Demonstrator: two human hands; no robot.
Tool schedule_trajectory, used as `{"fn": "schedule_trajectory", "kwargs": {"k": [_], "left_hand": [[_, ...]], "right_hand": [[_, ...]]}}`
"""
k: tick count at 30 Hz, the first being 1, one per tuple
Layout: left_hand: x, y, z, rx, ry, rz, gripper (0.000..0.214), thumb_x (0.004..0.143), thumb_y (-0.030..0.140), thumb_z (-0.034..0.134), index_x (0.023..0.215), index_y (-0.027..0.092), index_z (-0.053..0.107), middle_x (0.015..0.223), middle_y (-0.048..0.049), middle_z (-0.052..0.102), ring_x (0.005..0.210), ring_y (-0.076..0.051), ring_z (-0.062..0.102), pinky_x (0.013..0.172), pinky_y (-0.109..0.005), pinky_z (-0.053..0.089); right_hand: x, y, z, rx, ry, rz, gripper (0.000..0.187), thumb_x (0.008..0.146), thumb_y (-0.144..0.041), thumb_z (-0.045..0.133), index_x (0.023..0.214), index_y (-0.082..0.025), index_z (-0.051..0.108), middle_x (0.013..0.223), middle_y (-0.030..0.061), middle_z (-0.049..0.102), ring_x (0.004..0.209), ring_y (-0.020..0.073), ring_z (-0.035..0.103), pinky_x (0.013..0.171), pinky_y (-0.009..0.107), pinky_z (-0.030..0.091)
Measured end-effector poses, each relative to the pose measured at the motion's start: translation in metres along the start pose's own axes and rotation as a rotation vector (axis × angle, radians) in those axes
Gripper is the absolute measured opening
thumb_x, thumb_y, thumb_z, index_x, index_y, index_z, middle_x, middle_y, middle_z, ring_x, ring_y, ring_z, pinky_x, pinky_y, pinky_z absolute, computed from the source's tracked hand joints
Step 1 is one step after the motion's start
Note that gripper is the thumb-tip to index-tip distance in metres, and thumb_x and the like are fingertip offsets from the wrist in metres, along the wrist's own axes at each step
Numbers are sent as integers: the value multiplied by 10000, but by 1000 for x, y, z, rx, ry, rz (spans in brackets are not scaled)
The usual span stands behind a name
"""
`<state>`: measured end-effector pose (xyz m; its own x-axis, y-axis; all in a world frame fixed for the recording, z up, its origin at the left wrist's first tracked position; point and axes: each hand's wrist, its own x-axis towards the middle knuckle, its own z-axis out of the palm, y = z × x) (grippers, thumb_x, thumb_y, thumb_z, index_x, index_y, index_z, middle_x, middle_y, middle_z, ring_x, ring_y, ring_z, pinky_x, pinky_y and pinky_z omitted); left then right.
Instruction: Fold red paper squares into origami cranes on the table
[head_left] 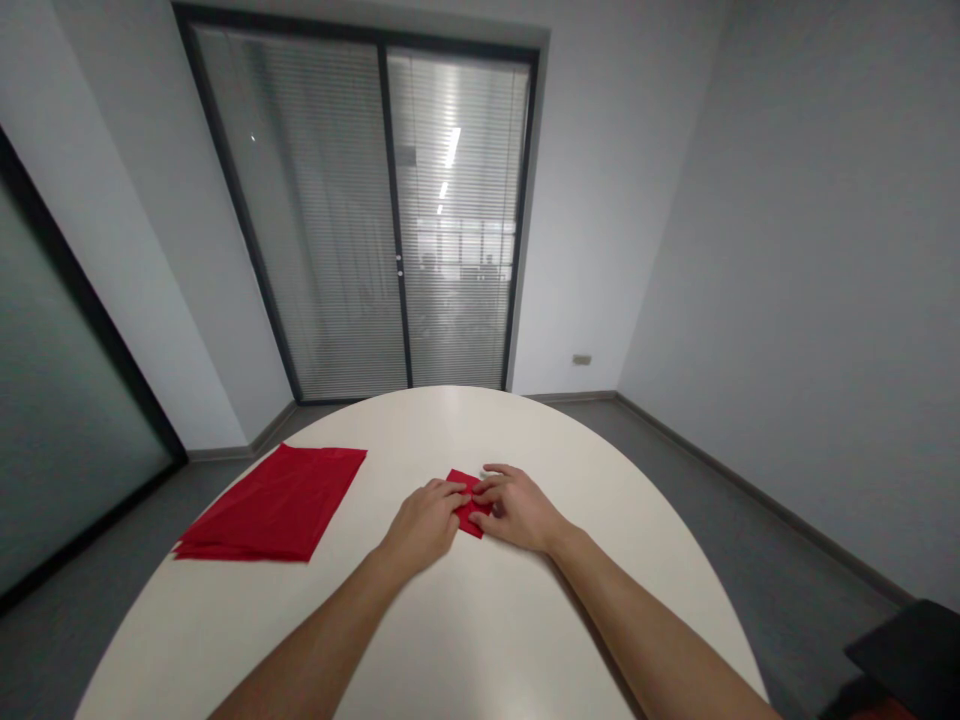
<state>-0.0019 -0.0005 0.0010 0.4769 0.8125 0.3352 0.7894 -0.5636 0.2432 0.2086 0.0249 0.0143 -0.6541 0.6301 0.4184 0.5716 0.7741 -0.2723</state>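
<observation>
Cloth or thin paper, I can't tell which from here: a small red folded square (465, 515) lies near the middle of the round white surface (450, 425), just ahead of the person, who sits at six o'clock. The left hand (426, 518) comes in from seven o'clock, its fingers bunched over the near-left part; the right hand (519, 510), from five, is arched with thumb and fingers parted and their tips on the other side. Whether either one pinches the square I cannot tell.

It should prove very light and pliant, apt to slide on the smooth top and to spring open along its creases. I'd press it down at opposite edges with the fingertips, leaving the middle free.

A stack of large red sheets (274, 505) spreads towards ten o'clock, well apart from the hands, its outer corner reaching the rim. The blind-covered glass doors (337, 240) stand beyond at twelve. Nothing blocks the square except the fingers covering it.
</observation>
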Motion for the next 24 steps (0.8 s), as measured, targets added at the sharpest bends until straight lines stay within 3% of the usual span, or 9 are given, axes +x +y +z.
{"fn": "schedule_trajectory", "kwargs": {"k": [5,11,18,24], "left_hand": [[-1,-1,-1,33,25,-29,420,851,83,501,1197,212,700,1282,-66,682,1180,-241,579,1046,-407,465],[-1,1,-1,73,73,-60,323,940,238,498,1197,175,683,1261,-115,686,1150,-275,593,1011,-452,476],[-3,-1,1,36,88,-47,380,898,314,589,1250,180,639,1270,-121,674,1210,-293,576,1047,-455,462],[-3,-3,3,22,90,-45,379,919,296,557,1268,161,614,1270,-121,675,1190,-285,594,1041,-447,478]], "right_hand": [[-1,-1,1,16,-18,-34,350,820,-486,753,1070,-241,769,1134,54,756,1225,258,604,1139,430,383],[-3,3,2,-55,19,24,243,898,-341,670,1097,-242,767,1198,74,725,1223,246,600,1156,453,368],[-6,14,7,-147,84,148,278,914,-210,573,1118,-233,761,1226,65,712,1249,259,571,1143,455,386],[-5,6,5,-94,50,130,302,883,-379,671,1145,-253,753,1215,69,722,1275,296,553,1105,476,404]]}}
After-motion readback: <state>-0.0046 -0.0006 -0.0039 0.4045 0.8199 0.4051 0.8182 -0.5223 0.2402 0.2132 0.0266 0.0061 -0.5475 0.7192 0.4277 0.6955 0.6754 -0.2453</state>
